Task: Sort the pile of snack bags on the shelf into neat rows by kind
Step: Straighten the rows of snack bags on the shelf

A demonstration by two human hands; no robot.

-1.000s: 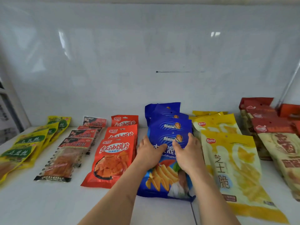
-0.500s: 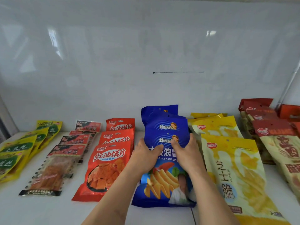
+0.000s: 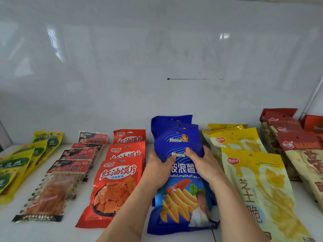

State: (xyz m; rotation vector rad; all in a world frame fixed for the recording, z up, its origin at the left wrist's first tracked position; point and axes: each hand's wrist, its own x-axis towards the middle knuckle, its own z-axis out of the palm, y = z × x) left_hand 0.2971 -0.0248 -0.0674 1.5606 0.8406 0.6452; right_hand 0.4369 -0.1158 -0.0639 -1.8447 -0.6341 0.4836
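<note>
A: From the head camera, what lies around the blue bags?

B: Rows of snack bags on a white shelf [image 3: 122,233], running back toward a glossy white wall [image 3: 157,58] that bears one thin dark line [image 3: 194,78]. Far left is a row of yellow-green bags [image 3: 21,165]. Next come dark-topped clear packs [image 3: 57,187] with reddish strips inside, then red bags [image 3: 115,189] showing orange chips. To the right of the blue row lie yellow bags [image 3: 258,186], and past those, at the right edge, cream bags with red tops [image 3: 300,154].

A: Does anything block the view?

B: Both forearms reach in from the bottom edge and cover part of the front blue bag. The front yellow bag just beside the right arm runs out of the picture at the bottom.

A: And the blue bags themselves?

B: The blue bags [image 3: 176,135] form one overlapping row in the middle of the shelf, between the red and the yellow rows. The rear ones lean up against the wall. The front blue bag [image 3: 183,206] lies flat, printed with ridged yellow chips and white lettering.

A: What are the hands doing?

B: The left hand [image 3: 159,170] and right hand [image 3: 204,165] sit at the two sides of the front blue bag's upper part. The grip on each side is clamped on that bag: the thumbs press across its face, nearly meeting, while the other fingers are hidden at the edges.
</note>
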